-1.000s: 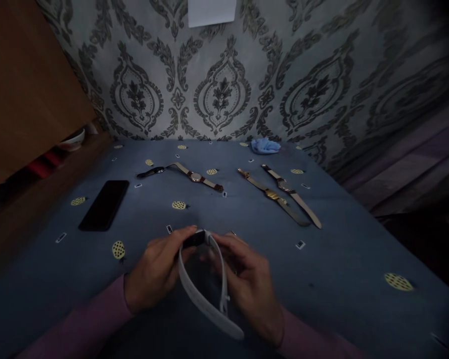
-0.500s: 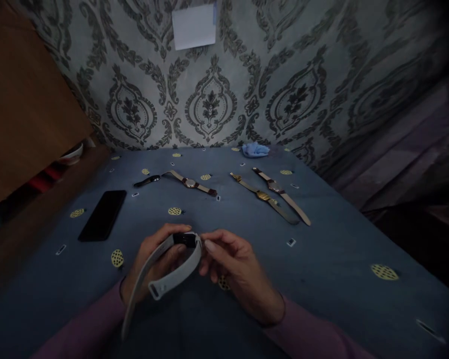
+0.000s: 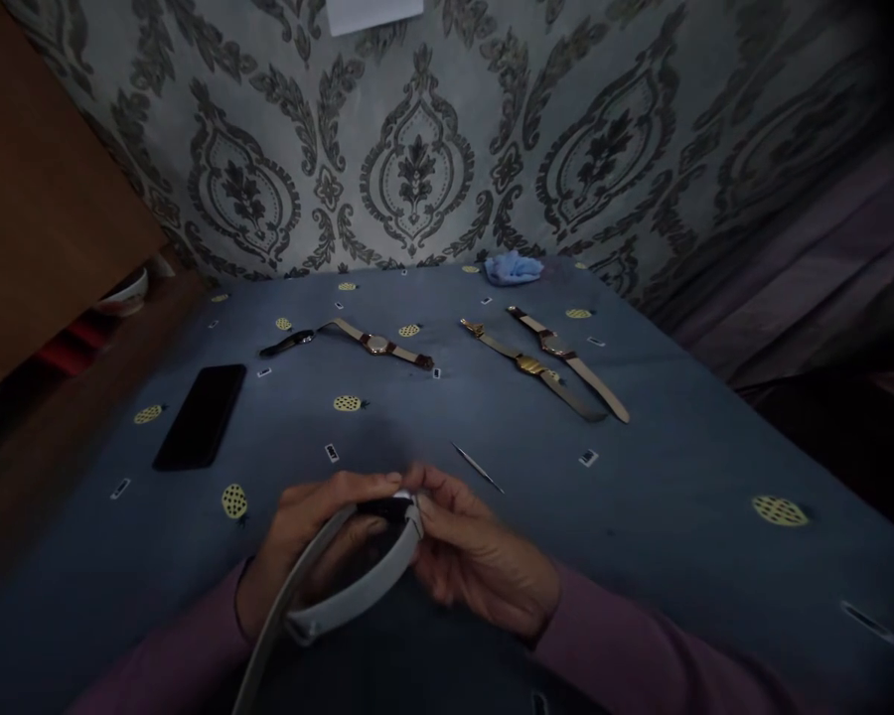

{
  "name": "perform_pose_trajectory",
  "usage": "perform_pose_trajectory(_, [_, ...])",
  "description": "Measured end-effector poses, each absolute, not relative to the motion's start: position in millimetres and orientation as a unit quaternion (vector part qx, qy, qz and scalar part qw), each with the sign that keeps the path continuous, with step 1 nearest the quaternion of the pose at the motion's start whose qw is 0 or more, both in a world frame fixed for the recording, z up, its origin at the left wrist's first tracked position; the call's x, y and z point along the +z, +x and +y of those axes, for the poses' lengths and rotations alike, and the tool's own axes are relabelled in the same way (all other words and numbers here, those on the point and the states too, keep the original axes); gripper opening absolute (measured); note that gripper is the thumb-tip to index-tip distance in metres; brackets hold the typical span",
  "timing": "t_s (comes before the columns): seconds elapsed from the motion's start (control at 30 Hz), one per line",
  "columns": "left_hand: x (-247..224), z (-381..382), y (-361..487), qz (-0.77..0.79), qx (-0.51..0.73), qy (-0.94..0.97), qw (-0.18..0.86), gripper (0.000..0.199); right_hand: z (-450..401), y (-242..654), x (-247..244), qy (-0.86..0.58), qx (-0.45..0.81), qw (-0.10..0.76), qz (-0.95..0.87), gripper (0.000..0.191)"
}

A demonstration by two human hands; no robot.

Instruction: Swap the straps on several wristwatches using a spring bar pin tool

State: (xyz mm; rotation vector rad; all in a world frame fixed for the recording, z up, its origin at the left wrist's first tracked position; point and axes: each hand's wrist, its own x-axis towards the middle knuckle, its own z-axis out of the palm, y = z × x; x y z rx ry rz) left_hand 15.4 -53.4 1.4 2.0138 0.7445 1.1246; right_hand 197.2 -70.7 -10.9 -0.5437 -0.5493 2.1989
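A wristwatch with a pale grey strap (image 3: 369, 588) is held up between my hands above the near part of the table, its dark case partly covered by fingers. My left hand (image 3: 298, 531) grips the case, with the fingers over the far side and the thumb on the near side. At the case's right end, my right hand (image 3: 492, 561) pinches the place where the strap meets it. One strap half hangs down toward me; the other curves under. Just beyond my right hand, a thin pointed metal tool (image 3: 477, 467) lies on the cloth.
On the blue patterned tablecloth (image 3: 663, 467), a black phone (image 3: 200, 417) lies at left. Farther back are a dark band (image 3: 287, 344), a beige-strapped watch (image 3: 376, 345), a gold watch (image 3: 530, 365) and another watch (image 3: 556, 345). A blue crumpled cloth (image 3: 513, 267) sits by the wall.
My view has tipped down slightly. Both hands and the watch have shifted a little right, and my right fingers sit closer against the case end. The thin tool now shows on the table.
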Motion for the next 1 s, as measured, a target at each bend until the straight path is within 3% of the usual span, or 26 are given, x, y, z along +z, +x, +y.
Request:
perform_pose_trajectory(0.17, [5,-56,15,0.276,0.421,0.797,0.333,0.035,-70,201,-6,-0.174,0.878,0.389,-0.220,0.033])
perform_pose_trajectory(0.43, [-1,-57,13,0.356,0.405,0.792,0.287,0.019,-67,203,-3,-0.233,0.845,0.418,-0.241,0.028])
perform_pose_trajectory(0.67, [9,-59,20,0.410,0.421,0.699,0.407,0.009,-70,202,-4,-0.262,0.751,0.496,-0.347,0.021])
perform_pose_trajectory(0.87, [3,-54,32,0.428,0.422,0.577,0.553,0.017,-67,198,-17,-0.316,0.759,0.471,-0.320,0.024])
perform_pose_trajectory(1.0, [-7,-43,32,0.441,0.457,0.506,0.583,0.026,-74,200,-18,-0.410,0.644,0.458,-0.455,0.016])
